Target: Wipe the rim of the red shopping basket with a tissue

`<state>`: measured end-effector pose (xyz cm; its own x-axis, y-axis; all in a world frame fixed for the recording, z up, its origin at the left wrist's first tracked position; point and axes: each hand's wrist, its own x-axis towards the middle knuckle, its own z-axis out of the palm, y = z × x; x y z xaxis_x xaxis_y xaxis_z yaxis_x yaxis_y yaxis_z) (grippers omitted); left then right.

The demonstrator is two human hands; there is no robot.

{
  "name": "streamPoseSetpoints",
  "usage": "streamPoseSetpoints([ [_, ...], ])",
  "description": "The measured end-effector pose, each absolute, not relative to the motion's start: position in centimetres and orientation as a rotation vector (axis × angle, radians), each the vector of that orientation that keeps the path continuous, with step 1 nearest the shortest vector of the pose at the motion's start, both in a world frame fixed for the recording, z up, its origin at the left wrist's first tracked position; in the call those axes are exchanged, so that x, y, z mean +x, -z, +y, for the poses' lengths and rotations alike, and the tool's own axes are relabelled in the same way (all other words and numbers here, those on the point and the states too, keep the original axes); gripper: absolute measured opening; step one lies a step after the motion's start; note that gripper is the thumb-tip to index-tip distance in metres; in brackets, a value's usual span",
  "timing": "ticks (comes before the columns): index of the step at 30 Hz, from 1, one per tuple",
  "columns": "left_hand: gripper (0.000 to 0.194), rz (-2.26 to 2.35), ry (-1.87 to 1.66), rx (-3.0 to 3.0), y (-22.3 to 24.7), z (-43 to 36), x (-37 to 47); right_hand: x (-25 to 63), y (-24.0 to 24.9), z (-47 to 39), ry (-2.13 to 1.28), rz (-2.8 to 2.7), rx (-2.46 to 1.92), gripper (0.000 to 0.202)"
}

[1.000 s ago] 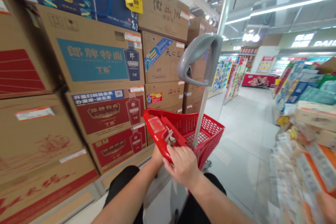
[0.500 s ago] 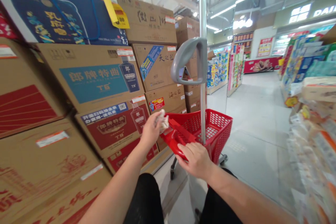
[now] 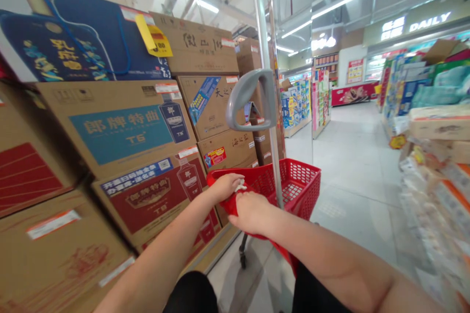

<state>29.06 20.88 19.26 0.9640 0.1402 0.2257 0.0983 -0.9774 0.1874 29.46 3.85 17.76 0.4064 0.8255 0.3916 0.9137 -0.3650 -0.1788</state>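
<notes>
A red shopping cart (image 3: 303,188) stands in front of me, with a metal pole (image 3: 276,166) and a grey loop handle (image 3: 270,100) rising from it. My left hand (image 3: 226,187) is closed on a crumpled white cloth or tissue (image 3: 240,186) at the near left part of the cart. Beside it, my right hand (image 3: 249,211) is closed round the cart's red near rim. Part of that rim is hidden beneath both hands.
Stacked cardboard boxes (image 3: 128,122) rise close on the left. Packaged goods (image 3: 436,156) line the right side. A pale tiled floor (image 3: 352,171) runs toward distant shelves (image 3: 295,105) and a red counter (image 3: 352,94).
My left hand has come down onto the cart with the white cloth. My right hand has shifted left along the rim, nearer to it. The view has turned slightly right.
</notes>
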Motion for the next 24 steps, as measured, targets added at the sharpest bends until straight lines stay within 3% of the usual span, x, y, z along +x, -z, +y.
streamPoseSetpoints([
  [3, 0.031, 0.284, -0.324, 2.971, -19.6, 22.2, 31.2, 29.8, -16.4, 4.9, 0.367, -1.379, -2.143, 0.042],
  [7, 0.027, 0.313, -0.290, 3.001, -19.4, 23.6, 34.0, 30.9, -15.1, 4.8, 0.208, -1.494, -2.026, 0.072],
  [9, 0.029, 0.301, -0.289, 3.012, -19.1, 23.7, 34.9, 31.7, -15.1, 4.3, 0.050, -1.594, -2.060, 0.079],
  [19, 0.031, 0.296, -0.163, 3.034, -18.8, 21.1, 36.9, 36.9, -16.4, 0.0, -0.135, -1.630, -2.074, 0.085],
  [24, 0.043, 0.370, -0.264, 3.014, -18.7, 18.6, 37.5, 39.0, -16.3, -1.9, -0.129, -1.650, -1.967, 0.088],
])
